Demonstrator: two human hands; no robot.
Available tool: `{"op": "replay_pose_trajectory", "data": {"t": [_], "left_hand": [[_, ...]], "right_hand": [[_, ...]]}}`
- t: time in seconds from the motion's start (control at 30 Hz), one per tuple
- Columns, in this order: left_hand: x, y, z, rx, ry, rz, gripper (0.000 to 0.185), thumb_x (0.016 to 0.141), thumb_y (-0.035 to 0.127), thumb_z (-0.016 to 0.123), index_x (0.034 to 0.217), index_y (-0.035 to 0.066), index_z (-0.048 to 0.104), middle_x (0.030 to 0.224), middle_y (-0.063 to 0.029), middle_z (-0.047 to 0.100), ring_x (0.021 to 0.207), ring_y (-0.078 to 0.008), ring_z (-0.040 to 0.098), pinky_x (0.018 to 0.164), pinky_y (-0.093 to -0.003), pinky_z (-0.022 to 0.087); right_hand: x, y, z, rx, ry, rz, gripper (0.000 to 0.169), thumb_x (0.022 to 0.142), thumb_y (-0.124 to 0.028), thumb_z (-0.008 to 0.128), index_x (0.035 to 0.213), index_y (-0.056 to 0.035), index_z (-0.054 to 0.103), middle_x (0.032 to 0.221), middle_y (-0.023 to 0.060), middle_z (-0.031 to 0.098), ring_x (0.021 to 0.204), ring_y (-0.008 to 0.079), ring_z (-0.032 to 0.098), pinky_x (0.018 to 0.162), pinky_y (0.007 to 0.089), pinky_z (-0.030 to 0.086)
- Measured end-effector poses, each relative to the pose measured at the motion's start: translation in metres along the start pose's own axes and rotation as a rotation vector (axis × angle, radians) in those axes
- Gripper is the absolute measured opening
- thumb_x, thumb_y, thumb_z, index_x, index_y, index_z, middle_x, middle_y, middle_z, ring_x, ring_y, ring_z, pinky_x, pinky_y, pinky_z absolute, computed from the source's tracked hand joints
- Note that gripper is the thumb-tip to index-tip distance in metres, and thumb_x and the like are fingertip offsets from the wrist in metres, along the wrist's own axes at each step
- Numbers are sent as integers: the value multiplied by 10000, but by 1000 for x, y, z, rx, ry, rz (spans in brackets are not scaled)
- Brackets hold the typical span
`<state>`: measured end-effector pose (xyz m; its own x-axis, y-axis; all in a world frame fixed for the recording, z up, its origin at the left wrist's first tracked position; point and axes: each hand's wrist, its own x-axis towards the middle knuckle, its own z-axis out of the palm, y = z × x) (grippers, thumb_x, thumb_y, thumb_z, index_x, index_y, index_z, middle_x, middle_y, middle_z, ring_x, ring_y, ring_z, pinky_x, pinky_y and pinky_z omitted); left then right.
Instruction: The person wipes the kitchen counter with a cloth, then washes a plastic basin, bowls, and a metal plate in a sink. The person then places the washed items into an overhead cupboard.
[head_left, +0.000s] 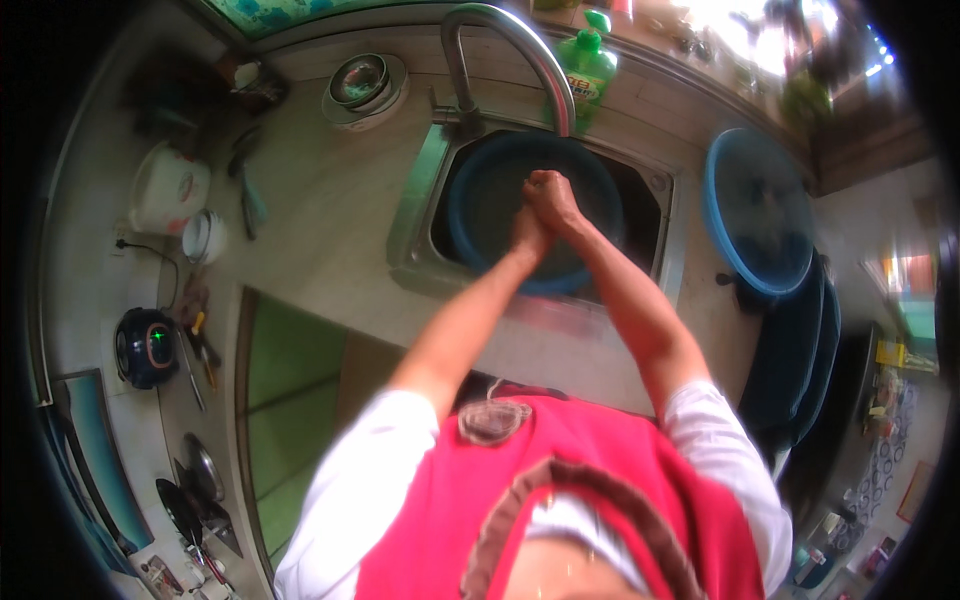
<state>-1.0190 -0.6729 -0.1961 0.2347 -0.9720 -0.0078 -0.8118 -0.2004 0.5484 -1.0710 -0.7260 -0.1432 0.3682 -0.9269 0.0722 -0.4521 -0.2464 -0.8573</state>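
Note:
Over a blue plastic basin (459, 225) set in the metal sink (420, 247), my two hands are pressed together and look wet. My left hand (531, 225) lies lower and to the left, partly covered by the other. My right hand (553, 196) is curled against it on top. Whether anything is between them cannot be seen. The curved metal faucet (517, 34) arches above the basin, its spout just beyond my hands; no stream of water is plain. Behind the sink stands a green pump bottle (589, 71) of dish soap.
Stacked bowls (358, 81) sit on the counter at the back left. A second blue basin (712, 195) stands to the right of the sink, partly over a dark cloth-like thing. White bowls (201, 236), a white bucket (176, 191) and a dark rice cooker (146, 349) line the left side.

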Motion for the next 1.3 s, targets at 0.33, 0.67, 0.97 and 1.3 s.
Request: {"op": "replay_pose_trajectory", "data": {"t": [0.33,0.67,0.97,1.3], "left_hand": [[-19,-98,-103,-619,409,-159,335,567,141,749,796,-49,594,776,-194,631,736,-312,626,668,-397,481],[-133,-243,-174,1,609,-543,700,743,403,678,1245,24,372,1122,-200,524,1041,-368,506,848,-448,423],[-138,-133,-81,-68,133,-64,595,794,336,616,1264,64,374,1184,-206,446,1015,-378,518,783,-442,470],[-169,-29,-27,81,-304,475,727,741,375,625,1356,132,323,1333,-197,369,1095,-327,504,828,-393,488]], "right_hand": [[-45,63,-82,-521,216,108,662,756,-357,659,1232,40,426,1178,238,510,1018,352,544,855,399,452],[-53,75,-118,159,48,682,146,669,-107,613,777,-18,572,590,53,518,442,143,469,368,274,357],[-9,-3,-179,-315,34,715,134,620,-44,653,668,53,573,608,112,541,491,206,555,433,301,434],[-1,-95,-167,-985,26,329,322,746,-157,566,1024,3,555,967,210,610,866,324,624,745,408,509]]}}
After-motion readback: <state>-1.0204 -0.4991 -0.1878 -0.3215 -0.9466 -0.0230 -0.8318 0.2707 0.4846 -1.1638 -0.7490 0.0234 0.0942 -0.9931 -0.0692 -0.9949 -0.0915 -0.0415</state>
